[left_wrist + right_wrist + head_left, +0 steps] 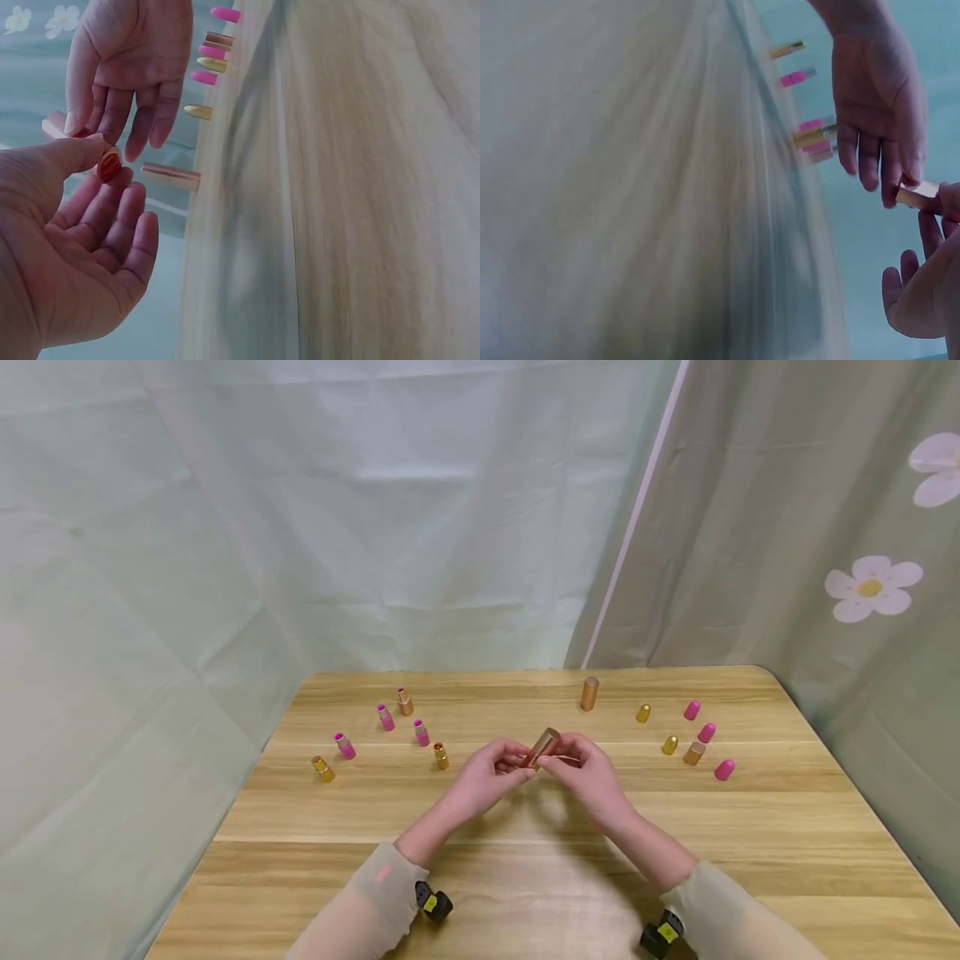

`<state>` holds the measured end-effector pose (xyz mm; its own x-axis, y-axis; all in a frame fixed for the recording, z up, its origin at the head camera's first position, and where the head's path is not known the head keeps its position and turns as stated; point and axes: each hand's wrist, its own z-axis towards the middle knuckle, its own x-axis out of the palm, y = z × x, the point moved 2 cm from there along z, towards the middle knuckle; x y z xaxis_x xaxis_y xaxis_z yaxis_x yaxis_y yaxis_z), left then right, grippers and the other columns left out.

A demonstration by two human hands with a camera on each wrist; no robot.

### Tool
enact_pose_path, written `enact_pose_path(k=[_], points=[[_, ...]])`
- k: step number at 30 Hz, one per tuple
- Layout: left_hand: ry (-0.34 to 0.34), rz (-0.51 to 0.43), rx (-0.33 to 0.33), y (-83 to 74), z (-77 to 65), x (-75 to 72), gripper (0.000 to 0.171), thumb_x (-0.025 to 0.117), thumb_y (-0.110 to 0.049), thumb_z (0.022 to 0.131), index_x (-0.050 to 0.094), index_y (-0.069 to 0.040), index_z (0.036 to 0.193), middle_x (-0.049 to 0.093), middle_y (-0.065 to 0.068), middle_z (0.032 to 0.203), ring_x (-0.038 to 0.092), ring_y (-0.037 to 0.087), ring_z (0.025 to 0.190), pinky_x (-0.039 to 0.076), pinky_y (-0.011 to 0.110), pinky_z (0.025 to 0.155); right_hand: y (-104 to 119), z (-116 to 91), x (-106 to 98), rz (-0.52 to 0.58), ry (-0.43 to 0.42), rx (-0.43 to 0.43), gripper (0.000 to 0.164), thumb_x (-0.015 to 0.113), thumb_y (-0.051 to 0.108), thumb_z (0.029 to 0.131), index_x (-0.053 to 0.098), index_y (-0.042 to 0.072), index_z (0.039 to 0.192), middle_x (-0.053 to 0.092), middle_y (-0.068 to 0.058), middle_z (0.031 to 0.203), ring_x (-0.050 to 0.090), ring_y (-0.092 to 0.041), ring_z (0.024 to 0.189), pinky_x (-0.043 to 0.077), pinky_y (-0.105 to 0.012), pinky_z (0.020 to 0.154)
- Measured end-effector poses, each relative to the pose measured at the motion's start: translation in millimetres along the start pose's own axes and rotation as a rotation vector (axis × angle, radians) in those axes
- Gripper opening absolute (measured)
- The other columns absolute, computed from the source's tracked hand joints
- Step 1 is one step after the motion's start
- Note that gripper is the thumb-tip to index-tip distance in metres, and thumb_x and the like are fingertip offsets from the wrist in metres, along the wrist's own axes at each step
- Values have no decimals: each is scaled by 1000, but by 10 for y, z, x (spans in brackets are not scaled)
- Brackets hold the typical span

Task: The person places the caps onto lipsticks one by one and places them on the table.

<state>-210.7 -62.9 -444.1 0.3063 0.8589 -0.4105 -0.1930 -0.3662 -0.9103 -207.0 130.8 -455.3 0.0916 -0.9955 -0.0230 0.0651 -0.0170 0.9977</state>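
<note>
Held between both hands above the middle of the table is a rose-gold lipstick (546,742), tilted with its upper end away from me. My left hand (483,781) pinches its lower part between thumb and fingertips. A red round end (110,163) of it shows by the left thumb in the left wrist view. On the other side, my right hand (596,777) pinches the same lipstick. The fingers partly hide it, so I cannot tell whether any seam is parted. Beyond the hands a rose-gold lipstick tube (590,693) stands upright.
Left on the wooden table (480,893) stand several uncapped lipstick bases: pink (346,746), gold (323,769) and rose-gold (405,702). At the right are several caps: pink (724,769), gold (670,744) and rose-gold (694,753). Curtains (450,527) hang behind the table.
</note>
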Motion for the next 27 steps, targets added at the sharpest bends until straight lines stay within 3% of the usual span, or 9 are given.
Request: enact_pose_path(k=[3,6,12,15,19,27], points=[[17,58,-7,14,-38,-19,47,72,-24,98,58,-3,137,69,7,117,67,20,102,56,35,87,-1,104,-37,-105,13,-29,28,77,13,92,65,0,113,70,-12,112,66,-26,107,54,-32,89],[50,227,17,21,-104,-37,54,70,-27,99,52,-6,145,66,9,127,66,21,109,55,38,92,-28,252,-95,-231,-3,-74,26,77,14,92,65,3,113,71,-11,111,65,-26,110,51,-39,95],[130,734,215,5,-278,-45,56,70,-34,98,53,-13,148,61,5,139,58,24,126,47,43,106,-128,529,-166,-419,-30,-103,24,77,16,93,65,6,111,71,-8,109,62,-25,112,44,-49,104],[153,887,304,18,-350,-41,58,70,-38,98,54,-13,148,59,5,142,55,25,129,43,44,110,-183,633,-169,-465,-33,-87,26,75,18,94,64,6,114,70,-9,111,61,-27,113,44,-49,103],[185,941,351,53,-432,-38,58,69,-40,98,54,-15,148,57,4,144,54,24,129,41,44,111,-248,770,-145,-500,-42,-57,29,71,19,96,61,6,121,69,-11,118,61,-30,114,46,-49,99],[215,896,358,85,-506,-52,57,67,-39,99,54,-13,148,55,6,147,51,25,134,39,46,113,-283,1018,-88,-593,-84,-14,28,68,20,98,58,8,120,66,-12,122,61,-31,117,46,-49,100]])
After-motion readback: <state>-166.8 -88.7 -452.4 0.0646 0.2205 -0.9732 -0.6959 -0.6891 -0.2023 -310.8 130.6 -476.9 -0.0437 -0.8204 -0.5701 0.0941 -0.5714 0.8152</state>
